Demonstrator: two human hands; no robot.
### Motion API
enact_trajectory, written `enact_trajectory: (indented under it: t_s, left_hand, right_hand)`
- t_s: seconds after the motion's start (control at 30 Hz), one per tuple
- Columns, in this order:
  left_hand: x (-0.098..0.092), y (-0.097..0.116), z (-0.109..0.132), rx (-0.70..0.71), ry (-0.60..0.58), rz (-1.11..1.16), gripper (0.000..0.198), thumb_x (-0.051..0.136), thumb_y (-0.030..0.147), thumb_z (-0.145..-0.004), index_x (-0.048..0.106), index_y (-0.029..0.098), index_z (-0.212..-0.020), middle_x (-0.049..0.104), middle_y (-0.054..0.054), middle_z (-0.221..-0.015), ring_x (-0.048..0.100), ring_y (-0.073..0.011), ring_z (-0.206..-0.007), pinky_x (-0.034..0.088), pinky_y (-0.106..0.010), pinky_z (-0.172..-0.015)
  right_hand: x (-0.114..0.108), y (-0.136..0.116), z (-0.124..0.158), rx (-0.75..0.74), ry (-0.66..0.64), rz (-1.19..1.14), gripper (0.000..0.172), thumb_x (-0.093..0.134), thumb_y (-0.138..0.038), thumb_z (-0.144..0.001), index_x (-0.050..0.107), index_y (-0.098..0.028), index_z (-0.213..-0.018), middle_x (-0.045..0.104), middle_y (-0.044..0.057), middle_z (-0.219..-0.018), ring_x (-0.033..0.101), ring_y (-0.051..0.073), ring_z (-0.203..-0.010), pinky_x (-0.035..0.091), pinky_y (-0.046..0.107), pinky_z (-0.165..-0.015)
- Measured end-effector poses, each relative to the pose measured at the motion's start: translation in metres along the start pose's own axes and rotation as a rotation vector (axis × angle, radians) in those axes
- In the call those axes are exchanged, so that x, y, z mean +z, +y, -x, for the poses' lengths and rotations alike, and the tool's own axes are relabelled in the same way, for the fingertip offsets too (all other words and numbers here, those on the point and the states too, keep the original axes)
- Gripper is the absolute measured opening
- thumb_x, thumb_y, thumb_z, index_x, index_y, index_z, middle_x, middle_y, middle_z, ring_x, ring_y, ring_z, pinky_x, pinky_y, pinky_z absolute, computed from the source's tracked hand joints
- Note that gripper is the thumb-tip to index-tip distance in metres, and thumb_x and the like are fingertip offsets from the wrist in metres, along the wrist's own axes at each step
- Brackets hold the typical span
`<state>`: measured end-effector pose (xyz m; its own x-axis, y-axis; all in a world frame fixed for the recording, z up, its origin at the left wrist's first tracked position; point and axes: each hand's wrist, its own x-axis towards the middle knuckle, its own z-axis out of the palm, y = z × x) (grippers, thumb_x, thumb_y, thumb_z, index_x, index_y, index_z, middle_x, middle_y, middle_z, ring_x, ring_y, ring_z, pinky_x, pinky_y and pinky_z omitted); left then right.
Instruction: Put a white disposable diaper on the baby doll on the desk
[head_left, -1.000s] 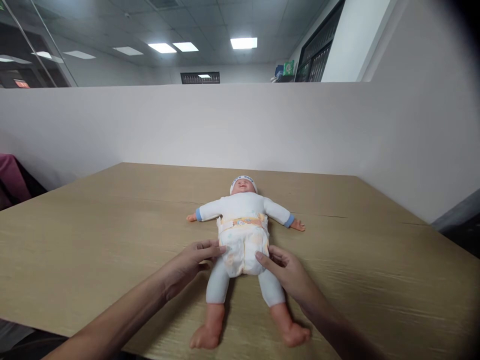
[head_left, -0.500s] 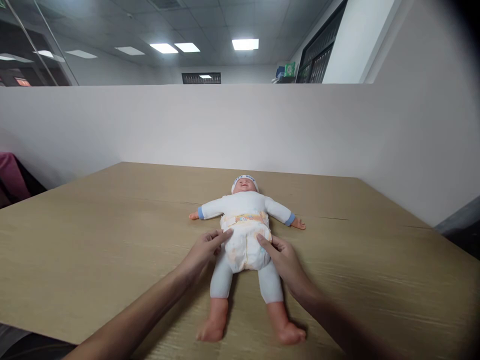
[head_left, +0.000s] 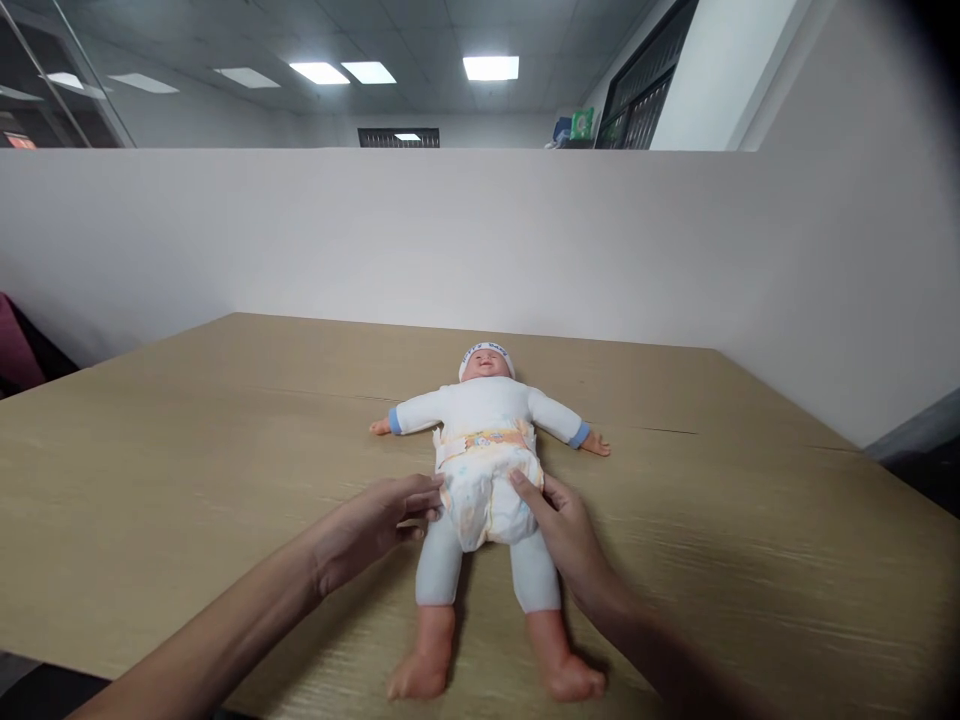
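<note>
A baby doll point(head_left: 486, 405) in a white outfit with blue cuffs and a white headband lies on its back, its bare feet toward me. Around its hips is a white diaper point(head_left: 480, 490) with an orange patterned waistband, fastened across the front. My right hand point(head_left: 566, 520) grips the diaper's edge at the doll's hip on the right, thumb on the front and fingers tucked behind. At the opposite hip, my left hand point(head_left: 386, 520) touches the diaper's side with its fingertips; its fingers are apart and hold nothing.
The doll lies on a wide wooden table point(head_left: 225, 480) with a few thin cracks in its top. A white partition wall point(head_left: 480, 240) stands behind the table. Dark and maroon fabric point(head_left: 22, 345) shows at the far left.
My left hand has let go of the diaper's edge and drawn back a little to the left. My right hand keeps its grip. The camera view has shifted slightly.
</note>
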<state>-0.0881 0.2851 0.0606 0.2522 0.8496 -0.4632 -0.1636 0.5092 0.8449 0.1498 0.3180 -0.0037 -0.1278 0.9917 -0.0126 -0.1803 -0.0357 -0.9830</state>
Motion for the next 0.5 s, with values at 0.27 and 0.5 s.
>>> enact_trajectory:
  t_s: [0.27, 0.5]
  left_hand:
    - [0.017, -0.014, -0.009, 0.206, 0.094, -0.138, 0.049, 0.083, 0.060, -0.076, 0.078, 0.014, -0.090, 0.073, -0.005, -0.081, 0.059, -0.0190, -0.075, 0.045, -0.028, -0.072]
    - [0.019, -0.036, -0.030, 0.578, 0.133, -0.157, 0.039, 0.073, 0.053, -0.092, 0.071, 0.016, -0.106, 0.077, -0.008, -0.101, 0.069, -0.0227, -0.092, 0.053, -0.030, -0.082]
  right_hand:
    - [0.003, -0.001, 0.007, -0.009, -0.032, 0.015, 0.049, 0.078, -0.063, -0.084, 0.080, -0.017, -0.103, 0.082, 0.010, -0.103, 0.074, 0.032, -0.098, 0.058, 0.039, -0.085]
    - [0.000, 0.000, 0.007, -0.136, -0.051, 0.098, 0.047, 0.074, -0.059, -0.090, 0.080, -0.018, -0.111, 0.081, 0.012, -0.110, 0.074, 0.032, -0.102, 0.058, 0.042, -0.089]
